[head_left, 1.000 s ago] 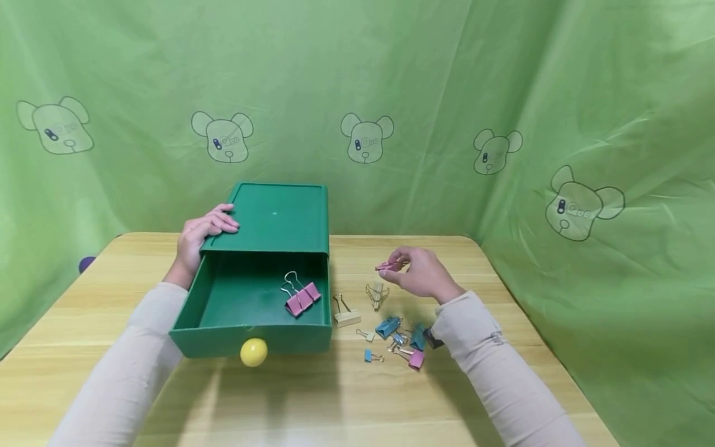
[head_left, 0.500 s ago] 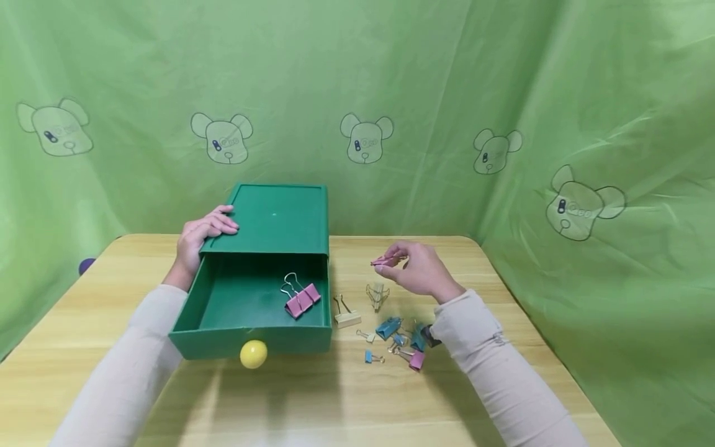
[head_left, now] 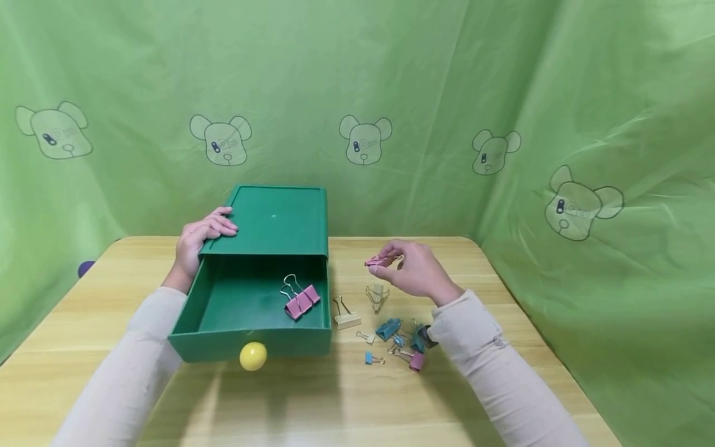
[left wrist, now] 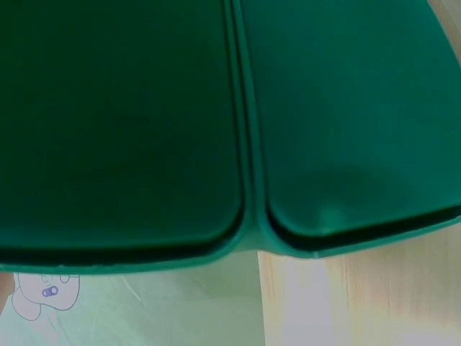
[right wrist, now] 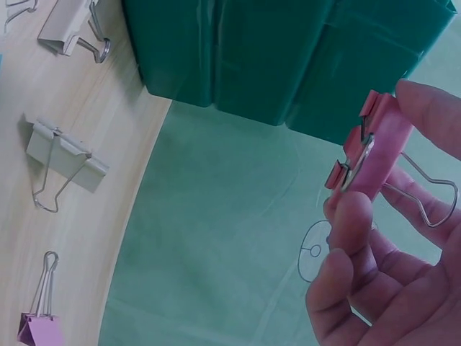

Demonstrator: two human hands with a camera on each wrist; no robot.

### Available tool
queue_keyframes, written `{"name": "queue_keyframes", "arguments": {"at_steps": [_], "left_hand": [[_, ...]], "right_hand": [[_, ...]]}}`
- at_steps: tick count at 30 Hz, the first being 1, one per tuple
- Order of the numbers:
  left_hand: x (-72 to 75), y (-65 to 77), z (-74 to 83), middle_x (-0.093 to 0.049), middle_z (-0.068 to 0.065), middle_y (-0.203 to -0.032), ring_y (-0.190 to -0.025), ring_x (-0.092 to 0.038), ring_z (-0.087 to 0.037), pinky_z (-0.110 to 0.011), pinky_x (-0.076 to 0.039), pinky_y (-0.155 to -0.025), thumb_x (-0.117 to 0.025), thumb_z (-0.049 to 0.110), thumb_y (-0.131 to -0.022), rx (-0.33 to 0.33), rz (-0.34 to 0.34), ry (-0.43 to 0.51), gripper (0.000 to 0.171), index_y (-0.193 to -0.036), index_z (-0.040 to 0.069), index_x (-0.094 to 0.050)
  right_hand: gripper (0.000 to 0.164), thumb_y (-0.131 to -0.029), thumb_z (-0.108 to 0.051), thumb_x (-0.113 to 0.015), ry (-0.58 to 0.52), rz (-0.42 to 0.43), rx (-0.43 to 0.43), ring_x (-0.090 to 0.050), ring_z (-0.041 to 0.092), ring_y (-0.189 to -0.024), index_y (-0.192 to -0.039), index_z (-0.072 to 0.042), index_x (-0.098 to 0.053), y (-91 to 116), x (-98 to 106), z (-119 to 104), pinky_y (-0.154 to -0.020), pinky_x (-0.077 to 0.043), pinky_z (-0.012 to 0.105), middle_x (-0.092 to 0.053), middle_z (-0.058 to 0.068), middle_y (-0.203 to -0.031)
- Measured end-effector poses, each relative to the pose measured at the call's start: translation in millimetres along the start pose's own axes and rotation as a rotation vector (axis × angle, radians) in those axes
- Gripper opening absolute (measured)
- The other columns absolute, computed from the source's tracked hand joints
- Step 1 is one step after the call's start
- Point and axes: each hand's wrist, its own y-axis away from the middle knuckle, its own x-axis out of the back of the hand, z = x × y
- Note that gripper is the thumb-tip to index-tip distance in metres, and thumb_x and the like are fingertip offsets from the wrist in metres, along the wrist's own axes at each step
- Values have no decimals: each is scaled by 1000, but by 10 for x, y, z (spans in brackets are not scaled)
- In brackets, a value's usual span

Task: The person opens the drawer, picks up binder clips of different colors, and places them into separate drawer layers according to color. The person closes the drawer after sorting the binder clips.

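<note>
My left hand [head_left: 203, 239] rests on the upper left edge of a green drawer box [head_left: 274, 217]; its thumb is hidden. The box's drawer [head_left: 240, 341], with a yellow knob [head_left: 253, 356], is pulled out. Inside lies a large pink binder clip [head_left: 301, 302], wire handles up. To the right of the box, above the table, my right hand [head_left: 416, 270] pinches another pink binder clip [right wrist: 385, 155] between thumb and fingers. In the left wrist view, green box walls [left wrist: 346, 108] fill most of the picture.
Cream binder clips [head_left: 347, 320] lie close to the drawer's right side. Nearer my right sleeve is a group of blue [head_left: 388, 328], pink [head_left: 416, 361] and dark clips. A small pink-purple clip [right wrist: 42, 329] shows in the right wrist view. Green curtain [head_left: 413, 93] surrounds the table.
My right hand has moved slightly left towards the drawer box, carrying the pink binder clip. The left hand, the box and the clips on the table stay in place.
</note>
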Motion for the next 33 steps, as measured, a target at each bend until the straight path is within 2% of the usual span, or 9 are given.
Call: {"name": "queue_keyframes", "arguments": {"at_steps": [4,11,16,26,33], "left_hand": [[11,10,-9,-71,2,-87,-119,-51,-21,-31,-30,-108,-27,-13,-86,13,5,0,53,-77,6,-76],[9,0,-24,-71,3,-86,-117,-52,-20,-30,-31,-106,-27,-14,-85,-11,4,-12,53,-76,6,-76],[21,8,-19,-71,3,-86,-118,-52,-20,-31,-30,-107,-26,-14,-86,6,6,-14,53,-77,6,-76],[27,10,-17,-71,3,-86,-118,-52,-19,-30,-31,-107,-26,-13,-85,3,8,-24,54,-77,6,-76],[19,6,-15,-71,3,-85,-117,-52,-20,-30,-30,-108,-26,-15,-84,-9,10,-11,54,-76,5,-76]], "right_hand": [[26,-84,-36,-75,4,12,18,-60,17,-72,-98,-15,-66,-2,-9,-27,-56,-49,33,-67,-2,-90],[28,-83,-36,-76,-1,4,9,-60,18,-72,-98,-14,-66,-3,-2,-61,-57,-51,32,-67,-1,-91],[29,-83,-36,-76,-6,6,14,-58,18,-72,-99,-13,-67,-7,1,-108,-57,-50,32,-66,0,-92],[31,-83,-37,-76,-17,17,42,-55,17,-65,-100,-13,-67,12,20,-176,-55,-47,32,-68,1,-92],[29,-83,-37,-76,-23,30,38,-55,19,-69,-99,-15,-67,30,32,-216,-60,-47,33,-67,-2,-91]]}}
